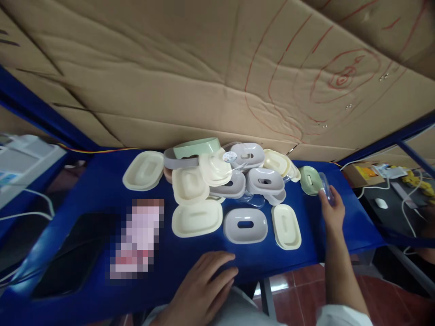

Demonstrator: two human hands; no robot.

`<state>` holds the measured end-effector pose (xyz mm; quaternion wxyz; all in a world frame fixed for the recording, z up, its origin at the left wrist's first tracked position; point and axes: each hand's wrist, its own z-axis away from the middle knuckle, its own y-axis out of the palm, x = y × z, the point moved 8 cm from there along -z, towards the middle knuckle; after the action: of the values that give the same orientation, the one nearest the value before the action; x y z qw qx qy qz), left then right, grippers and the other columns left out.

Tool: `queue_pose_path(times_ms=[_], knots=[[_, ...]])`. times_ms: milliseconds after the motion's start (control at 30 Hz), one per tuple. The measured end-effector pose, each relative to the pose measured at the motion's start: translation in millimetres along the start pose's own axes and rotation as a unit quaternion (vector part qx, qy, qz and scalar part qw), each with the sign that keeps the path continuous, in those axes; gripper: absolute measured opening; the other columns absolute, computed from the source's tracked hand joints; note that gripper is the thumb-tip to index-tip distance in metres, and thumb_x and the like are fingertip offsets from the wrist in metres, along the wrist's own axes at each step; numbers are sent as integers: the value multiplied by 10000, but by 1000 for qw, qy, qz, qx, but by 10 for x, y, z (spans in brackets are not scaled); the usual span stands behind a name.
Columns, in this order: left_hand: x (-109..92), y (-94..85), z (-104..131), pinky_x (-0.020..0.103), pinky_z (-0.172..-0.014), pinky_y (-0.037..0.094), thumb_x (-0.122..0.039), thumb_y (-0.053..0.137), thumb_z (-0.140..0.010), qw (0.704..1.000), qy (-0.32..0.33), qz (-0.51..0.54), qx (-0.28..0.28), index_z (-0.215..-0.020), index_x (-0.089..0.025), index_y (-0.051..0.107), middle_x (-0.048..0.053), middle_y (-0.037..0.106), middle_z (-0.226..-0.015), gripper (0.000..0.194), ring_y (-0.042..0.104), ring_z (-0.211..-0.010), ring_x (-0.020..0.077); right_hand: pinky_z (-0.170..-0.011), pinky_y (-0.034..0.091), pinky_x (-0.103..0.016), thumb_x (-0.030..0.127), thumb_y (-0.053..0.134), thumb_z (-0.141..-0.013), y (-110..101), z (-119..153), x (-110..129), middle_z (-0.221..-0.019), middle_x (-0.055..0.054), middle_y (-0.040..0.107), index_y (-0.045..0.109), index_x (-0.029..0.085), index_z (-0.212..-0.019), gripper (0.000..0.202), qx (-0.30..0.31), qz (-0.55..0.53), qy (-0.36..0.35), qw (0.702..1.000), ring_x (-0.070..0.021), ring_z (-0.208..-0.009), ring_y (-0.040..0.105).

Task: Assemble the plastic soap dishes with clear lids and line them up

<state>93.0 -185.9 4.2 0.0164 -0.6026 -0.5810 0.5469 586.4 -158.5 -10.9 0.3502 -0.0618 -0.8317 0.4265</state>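
Note:
My right hand (334, 209) reaches to the right part of the table and grips a clear plastic piece (325, 182), perhaps a lid. Right beside that piece lies a green oval plastic part with a slot (310, 180). My left hand (207, 283) is at the table's front edge, open and holding nothing. Beyond it lie a grey oval part with a slot (231, 232), a cream oval lid (197, 218) and a narrower cream lid (287, 226). Behind these is a heap of cream, grey and green parts, among them a grey slotted part (265, 175).
A blurred-out pinkish object (141, 235) and a dark flat panel (76, 249) lie on the left of the blue table (316, 231). A cream stack (144, 170) sits at the back left. Cardboard (170, 81) walls the back. At right, another surface holds a mouse (381, 203) and cables.

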Motion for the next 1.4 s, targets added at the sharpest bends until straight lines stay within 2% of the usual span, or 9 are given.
queue_pose_path(times_ms=[167,267,400,567,733,1100,1267,1333,1400], knots=[[-54,42,-181,363,-1010,623,-95,564,-1027,999,38,20,22,-1232,-198,702,119,716,-1281,268,698,-1159,228,-1180,377,-655,680,677,-937,-228,1162,315,-1563,-229,537,672,181,-1433,704,-64,106,-108,986,-426,-1433,505],[-125,65,-301,373,-1021,618,-100,579,-1024,997,62,30,23,-1213,-182,708,118,721,-1275,243,694,-1162,233,-1153,427,-633,661,634,-975,-185,1384,381,-1540,-214,566,652,207,-1463,666,-15,84,-106,991,-402,-1419,537],[-184,67,-329,386,-1032,613,-102,584,-1022,996,79,22,27,-1195,-175,710,115,726,-1280,226,688,-1170,238,-1168,443,-564,545,448,-1088,-10,1070,441,-1547,-163,598,649,233,-1467,530,82,46,-135,986,-339,-1453,540],[-123,40,-131,429,-1066,598,-86,580,-1008,999,41,-13,31,-1228,-180,700,114,728,-1305,267,678,-1212,248,-1162,406,-546,590,540,-1026,135,196,461,-1508,-209,626,651,153,-1456,623,9,119,-149,982,-368,-1411,557],[-39,69,21,519,-1159,536,-109,572,-1015,996,5,-89,31,-1249,-214,709,87,717,-1389,292,643,-1330,272,-888,473,-392,569,582,-973,340,-297,213,-1169,-202,785,780,145,-1230,534,44,148,-86,984,-304,-1063,701],[-38,377,-398,631,-1309,280,-220,577,-1065,981,26,-167,96,-1551,-195,527,174,436,-1701,490,385,-1603,318,-878,457,-430,558,457,-1013,168,-251,-39,-1098,-199,782,757,173,-1210,527,24,149,-91,984,-320,-998,687],[100,68,-299,587,-1310,294,-208,588,-1053,978,-37,-204,27,-1487,-226,602,148,505,-1657,434,470,-1547,314,-859,486,-547,560,264,-1062,-171,-201,89,-1092,-356,731,722,0,-1265,751,-125,159,-82,976,-442,-1044,696],[255,-116,-154,594,-1299,300,-181,606,-1037,963,-104,-246,-28,-1474,-217,614,154,553,-1614,438,504,-1516,331,-894,509,-566,566,283,-1066,-375,78,331,-1093,-321,748,745,63,-1251,708,-202,139,-111,963,-447,-1083,704],[376,-226,-8,614,-1288,298,-161,622,-1025,948,-152,-276,-55,-1464,-206,616,151,619,-1546,441,541,-1477,344,-972,512,-588,578,309,-1064,-460,491,652,-1118,-265,762,758,150,-1219,640,-201,99,-154,962,-430,-1131,703]])
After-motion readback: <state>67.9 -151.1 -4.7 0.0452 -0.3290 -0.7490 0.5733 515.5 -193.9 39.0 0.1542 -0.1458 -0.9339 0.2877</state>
